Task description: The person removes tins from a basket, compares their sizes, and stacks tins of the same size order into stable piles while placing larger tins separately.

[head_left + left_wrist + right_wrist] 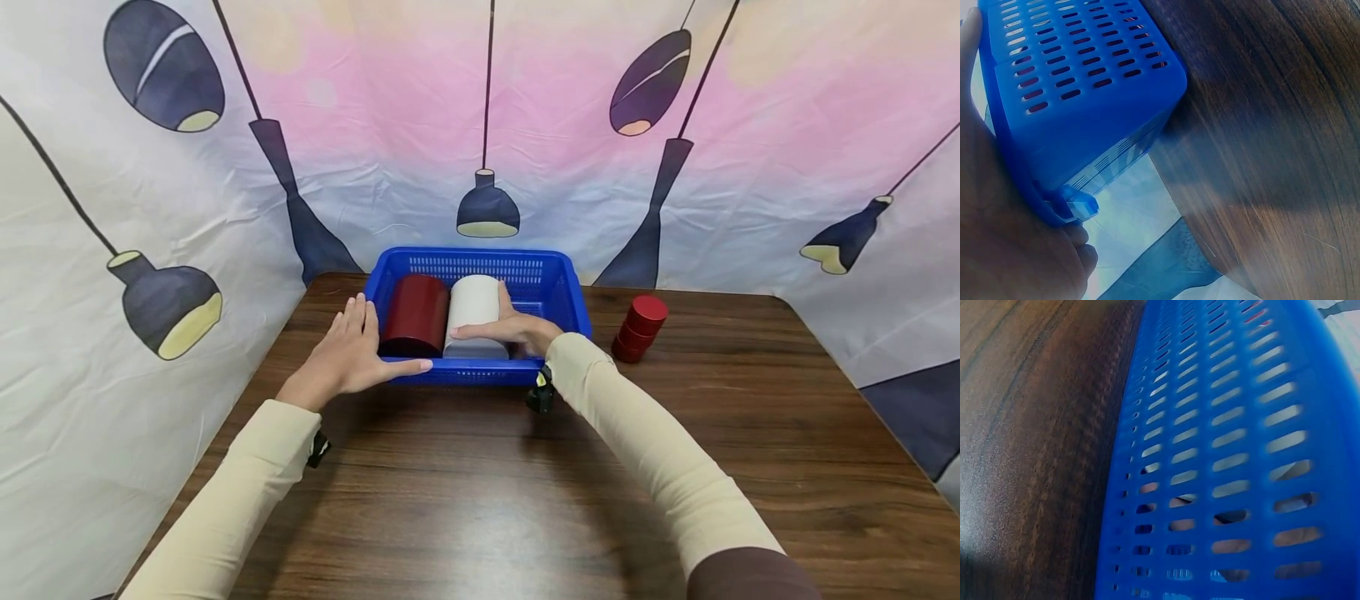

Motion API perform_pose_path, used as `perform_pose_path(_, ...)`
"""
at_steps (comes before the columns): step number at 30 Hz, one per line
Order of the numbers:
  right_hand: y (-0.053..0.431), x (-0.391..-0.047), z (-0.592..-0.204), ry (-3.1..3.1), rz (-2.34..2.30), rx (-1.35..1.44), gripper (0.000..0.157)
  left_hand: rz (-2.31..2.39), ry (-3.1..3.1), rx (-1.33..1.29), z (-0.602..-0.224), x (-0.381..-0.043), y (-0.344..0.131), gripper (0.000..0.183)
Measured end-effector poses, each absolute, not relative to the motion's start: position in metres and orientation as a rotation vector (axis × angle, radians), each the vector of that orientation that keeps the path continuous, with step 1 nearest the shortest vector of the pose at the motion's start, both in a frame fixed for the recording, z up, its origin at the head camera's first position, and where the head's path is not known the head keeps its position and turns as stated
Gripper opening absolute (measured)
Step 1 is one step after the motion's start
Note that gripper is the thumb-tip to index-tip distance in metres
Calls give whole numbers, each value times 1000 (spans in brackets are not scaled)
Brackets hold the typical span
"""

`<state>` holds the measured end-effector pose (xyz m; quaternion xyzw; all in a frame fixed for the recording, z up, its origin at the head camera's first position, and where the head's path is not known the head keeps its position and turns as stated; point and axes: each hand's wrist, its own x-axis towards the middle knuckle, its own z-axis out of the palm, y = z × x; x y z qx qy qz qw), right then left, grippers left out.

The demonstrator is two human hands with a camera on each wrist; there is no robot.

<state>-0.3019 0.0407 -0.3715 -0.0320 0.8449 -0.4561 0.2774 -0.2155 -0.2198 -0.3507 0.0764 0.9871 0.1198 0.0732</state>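
Two cylinders lie side by side in the basket (491,372); the white cylinder (474,304) sits within the grasp of the right hand (521,327), whose thumb crosses its near part while the index finger lies along its right side, so these two are spread round it and appear to hold it; the red cylinder (416,312) is just left of that thumb. At the basket's left corner the left hand (348,354) has straight fingers, close together, and a thumb spread wide along the front rim; well to the right of the right fingers a red tin (640,329) stands on the desk (465,483).

Handling the white cylinder seems the step in hand; it calls for a wide, even hold, since the rounded side could roll or slip; the left fingers should steady the rim lightly, without dragging the basket; the room to the right of the right fingers would let them ease off without knocking the red cylinder.

Most of the right fingers are hidden; the right wrist view gives only patches of skin and white through the slots, so their curl and pressure cannot be told; the left wrist view cuts off much of that hand; the cylinders' undersides are out of sight.
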Motion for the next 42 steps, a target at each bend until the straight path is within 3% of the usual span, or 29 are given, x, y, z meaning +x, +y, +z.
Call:
perform_pose_path(20, 44, -305, -377, 2267, -1325, -84, 137, 352, 2966, 226, -351, -216, -220, 145)
perform_pose_path(42, 81, -291, -315, 2226, -1533, -140, 132, 342, 2973, 237, -349, -215, -219, 144)
